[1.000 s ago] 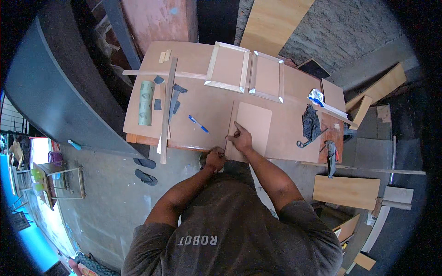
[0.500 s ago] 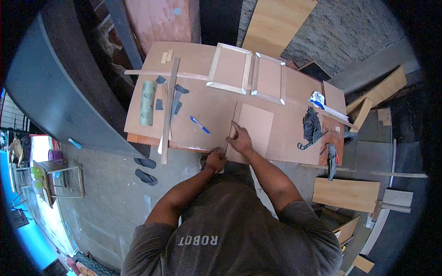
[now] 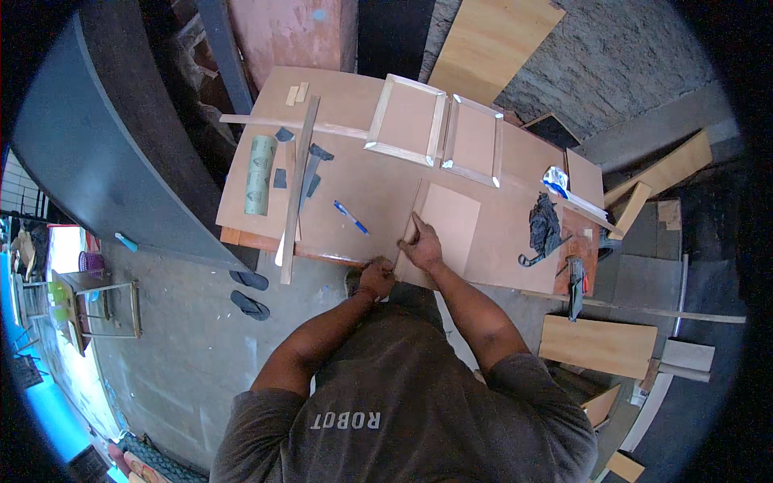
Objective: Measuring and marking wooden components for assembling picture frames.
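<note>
A rectangular light-brown board [image 3: 455,221] lies at the table's near edge. Along its left side runs a thin brown strip [image 3: 416,196]. My right hand [image 3: 422,248] is over the strip and the board's left edge, index finger stretched along the strip, thumb to the left; it presses or grips the strip. Just left of and below it, my left hand [image 3: 376,279] is closed at the table's front edge, by the strip's near end. What its fingers hold is hidden. A blue pen [image 3: 352,217] lies on the tabletop to the left.
The brown table [image 3: 338,169] bears two wooden frames [image 3: 405,119] [image 3: 473,141] at the back. Long wood strips [image 3: 301,193], a green roll [image 3: 258,175] and dark sandpaper-like pieces [image 3: 320,151] lie left. Crumpled black plastic [image 3: 544,225] and a clamp-like tool [image 3: 575,286] lie right.
The view has shifted slightly. The strip beside the board shows narrower at its far end, as if turned on edge. Both hands keep nearly the same places.
</note>
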`<state>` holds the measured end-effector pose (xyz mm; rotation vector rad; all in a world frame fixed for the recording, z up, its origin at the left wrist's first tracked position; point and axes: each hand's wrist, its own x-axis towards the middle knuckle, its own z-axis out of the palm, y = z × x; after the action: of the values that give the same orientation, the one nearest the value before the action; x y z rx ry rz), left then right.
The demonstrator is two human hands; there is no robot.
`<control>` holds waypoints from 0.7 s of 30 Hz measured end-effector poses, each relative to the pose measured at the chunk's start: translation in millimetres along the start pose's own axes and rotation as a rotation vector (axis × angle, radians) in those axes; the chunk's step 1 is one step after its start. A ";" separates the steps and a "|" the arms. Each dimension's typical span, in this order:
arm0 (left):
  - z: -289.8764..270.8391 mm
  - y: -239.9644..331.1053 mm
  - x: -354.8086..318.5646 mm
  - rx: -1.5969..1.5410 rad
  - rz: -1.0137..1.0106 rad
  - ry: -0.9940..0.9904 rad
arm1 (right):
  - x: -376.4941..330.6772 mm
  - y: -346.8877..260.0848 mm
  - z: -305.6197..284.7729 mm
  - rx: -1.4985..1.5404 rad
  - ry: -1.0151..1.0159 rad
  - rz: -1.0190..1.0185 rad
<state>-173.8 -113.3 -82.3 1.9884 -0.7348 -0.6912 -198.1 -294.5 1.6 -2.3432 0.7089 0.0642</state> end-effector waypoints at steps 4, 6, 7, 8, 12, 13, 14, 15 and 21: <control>6.0 -22.4 2.0 0.207 -0.028 -0.048 | 2.2 -16.8 -2.7 0.006 -0.039 -0.012; -3.9 1.3 2.0 0.138 0.000 -0.073 | 1.0 -1.6 -0.3 0.032 -0.010 -0.003; -9.0 6.5 0.1 0.075 0.016 -0.068 | 1.2 -1.9 0.3 0.032 -0.011 -0.005; -6.6 2.7 -0.3 0.074 0.015 -0.067 | 1.3 -2.0 0.8 0.030 -0.004 -0.012; -6.3 0.3 -0.4 0.098 -0.103 -0.062 | 2.0 -4.5 2.2 0.006 0.025 -0.031; -5.9 -1.7 -0.2 0.100 -0.072 -0.039 | 2.4 -6.2 1.4 0.005 0.023 -0.033; -5.5 -3.6 -0.2 0.100 -0.074 -0.037 | 3.0 -7.7 0.3 0.018 0.002 -0.014; -5.1 -5.6 -0.4 0.078 -0.089 -0.039 | 3.4 -9.2 -0.7 0.030 -0.020 0.006; 0.3 -11.9 3.7 0.274 -0.064 -0.123 | 3.2 -7.9 0.0 0.051 0.009 -0.071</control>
<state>-168.7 -110.9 -93.5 2.2408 -0.8808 -0.7913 -191.4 -291.1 5.6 -2.3190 0.6244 0.0041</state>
